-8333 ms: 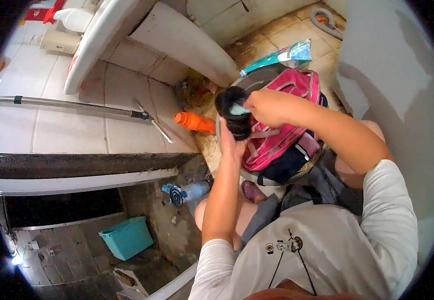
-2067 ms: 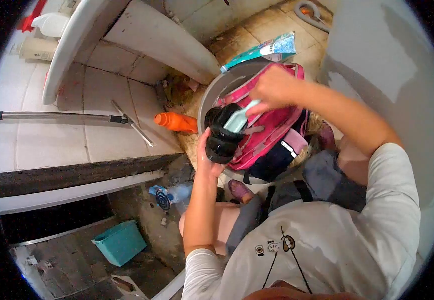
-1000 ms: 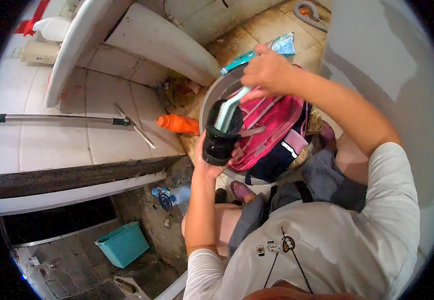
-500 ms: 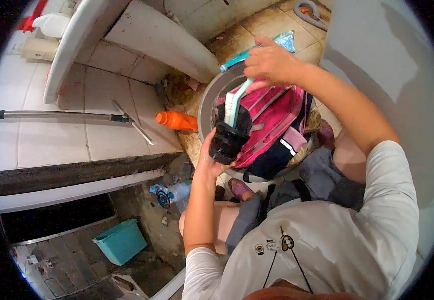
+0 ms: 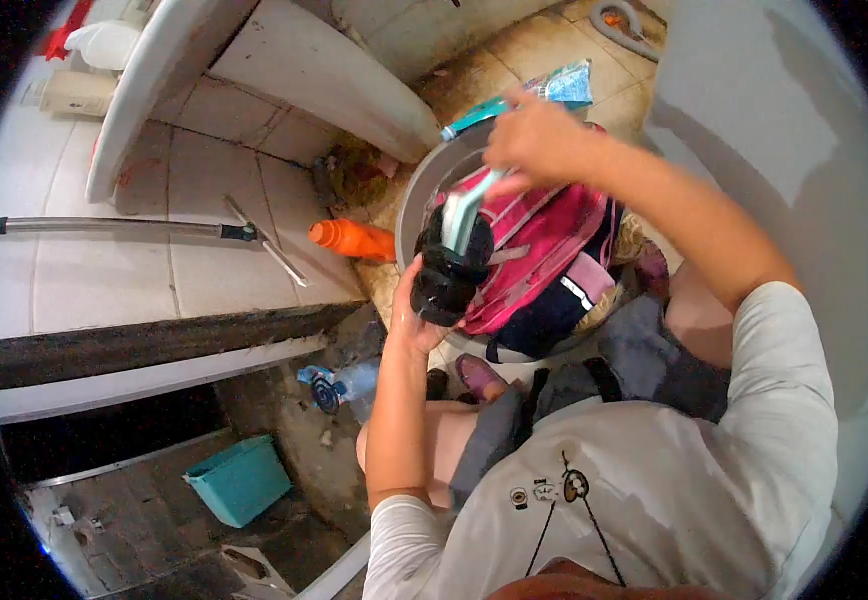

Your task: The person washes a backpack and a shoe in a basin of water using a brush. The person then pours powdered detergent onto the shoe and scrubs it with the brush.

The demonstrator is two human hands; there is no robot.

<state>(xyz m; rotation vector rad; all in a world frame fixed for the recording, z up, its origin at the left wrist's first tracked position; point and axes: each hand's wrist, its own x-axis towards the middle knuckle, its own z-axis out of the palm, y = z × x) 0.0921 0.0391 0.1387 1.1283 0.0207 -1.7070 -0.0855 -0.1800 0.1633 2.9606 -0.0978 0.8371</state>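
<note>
A glossy black item, perhaps a shoe (image 5: 446,285), is held up over the left side of a grey basin (image 5: 416,190) by my left hand (image 5: 416,318), whose fingers wrap round its underside. My right hand (image 5: 539,142), slightly blurred, grips a pale green brush (image 5: 464,220) by its handle. The brush head lies in the black item's opening, its white bristles facing left. A pink backpack (image 5: 544,245) with dark blue parts fills much of the basin, below and to the right of the black item.
An orange bottle (image 5: 354,241) lies left of the basin, and a teal packet (image 5: 559,88) lies behind it. A squeegee pole (image 5: 124,229) crosses the tiled ledge. Lower left are a clear blue bottle (image 5: 357,382) and a teal bin (image 5: 241,482). A grey hose (image 5: 626,30) lies at the back.
Over the last second the brush and the black item have shifted and tilted slightly, with the brush head still in the opening. Both hands keep their holds.
</note>
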